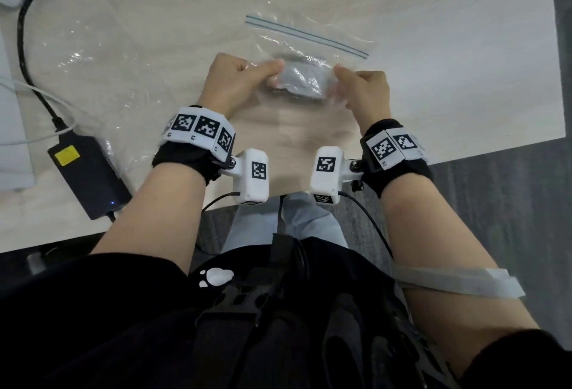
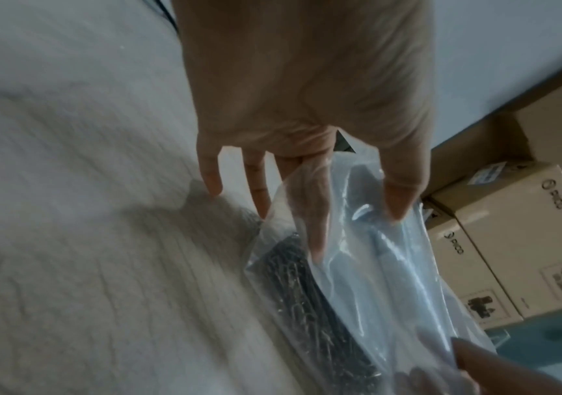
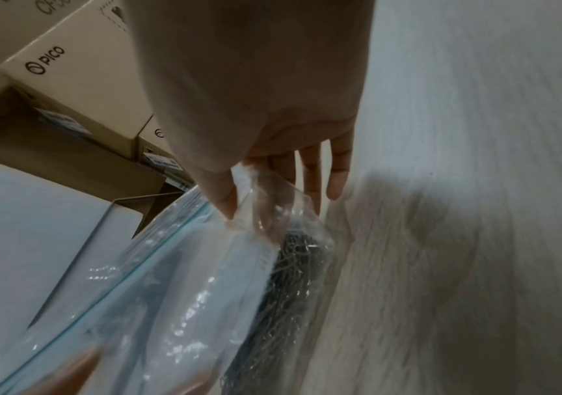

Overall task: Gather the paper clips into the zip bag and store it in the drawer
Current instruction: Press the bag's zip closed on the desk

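Both hands, left (image 1: pixel 236 82) & right (image 1: pixel 363 89), are pinching the zip bag (image 1: pixel 309 48) on the table (image 1: pixel 448 79), paper clips (image 1: pixel 298 82) bunched inside btwn them. The blue seal (image 1: pixel 306 36), beyond the clips, is looking unzipped; tilting risks clips spilling out.

Black wrist wraps (image 1: pixel 182 158) are worn on both bare forearms, each topped by a white band (image 1: pixel 199 132) printed with black square code markers. A white camera block (image 1: pixel 252 175) with a thin black cable (image 1: pixel 368 218) is mounted beside each wrist. Black clothing and a black harness (image 1: pixel 247 305) are worn on the torso.
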Tool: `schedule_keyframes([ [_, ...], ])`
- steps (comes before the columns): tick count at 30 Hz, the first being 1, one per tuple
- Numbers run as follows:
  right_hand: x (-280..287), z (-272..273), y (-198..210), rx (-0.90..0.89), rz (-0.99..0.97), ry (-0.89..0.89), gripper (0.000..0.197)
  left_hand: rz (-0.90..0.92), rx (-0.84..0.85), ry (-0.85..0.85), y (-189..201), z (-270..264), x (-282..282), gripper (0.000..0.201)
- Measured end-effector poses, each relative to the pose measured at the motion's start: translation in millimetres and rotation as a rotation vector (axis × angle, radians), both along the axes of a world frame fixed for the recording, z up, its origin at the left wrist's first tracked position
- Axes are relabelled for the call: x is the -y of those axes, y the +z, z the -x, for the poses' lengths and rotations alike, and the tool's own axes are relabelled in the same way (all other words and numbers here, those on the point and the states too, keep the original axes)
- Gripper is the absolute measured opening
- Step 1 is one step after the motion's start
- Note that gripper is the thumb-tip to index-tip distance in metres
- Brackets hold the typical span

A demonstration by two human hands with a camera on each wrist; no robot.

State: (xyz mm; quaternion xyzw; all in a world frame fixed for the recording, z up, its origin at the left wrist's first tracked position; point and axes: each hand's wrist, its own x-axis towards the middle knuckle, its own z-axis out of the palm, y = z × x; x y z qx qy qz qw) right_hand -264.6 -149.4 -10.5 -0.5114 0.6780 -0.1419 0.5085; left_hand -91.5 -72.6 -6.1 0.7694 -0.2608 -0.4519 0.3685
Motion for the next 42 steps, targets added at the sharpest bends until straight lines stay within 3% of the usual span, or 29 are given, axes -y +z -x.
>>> schedule_keyframes([
  [3,5.6,-4.9,-3.7,-0.033,0.015,-0.017,0.041,0.002,0.062,0.062,1.1,4.3,7.1,0.06],
  [7,17.0,-11.1,-7.0,-0.069,0.035,-0.013,0.034,-0.015,0.33,0.122,-8.4,9.0,22.2,0.051],
  [11,25.2,-17.3,-10.2,-0.103,0.045,-0.009,0.028,0.279,0.462,0.034,-12.5,10.1,28.1,0.071],
  [15,27.8,-17.6,-10.7,-0.081,0.022,-0.034,0.024,0.404,0.854,-0.256,-12.4,5.1,35.6,0.034],
  [18,29.0,-11.4,-13.0,-0.045,0.062,-0.085,0.035,0.349,0.947,-0.342,-12.2,3.1,33.6,0.022],
  [22,28.4,-4.4,-10.3,0.011,0.262,-0.007,0.048,0.142,0.903,-0.521,-4.1,-0.7,28.9,0.047],
  [25,28.8,-2.6,-14.4,0.061,0.415,0.116,0.035,0.014,0.863,-0.628,1.2,4.0,28.2,0.087],
  [28,29.9,-0.6,-12.0,0.162,0.365,0.234,0.038,-0.081,0.745,-0.674,-2.8,5.8,28.7,0.117],
  [30,32.0,3.5,-5.5,0.251,0.225,0.26,0.044,-0.063,0.634,-0.624,-9.3,5.0,26.8,0.121],
  [35,31.7,17.0,-13.2,0.247,0.057,0.419,0.07,-0.024,0.534,-0.462,-14.0,7.7,28.8,0.118],
  [39,35.2,18.3,-19.5,0.054,0.106,0.689,0.101,-0.066,0.59,-0.509,-13.7,8.0,30.2,0.11],
  [42,43.2,13.7,-19.6,-0.088,0.224,0.694,0.103,-0.128,0.633,-0.557,-14.0,3.5,34.5,0.111],
])
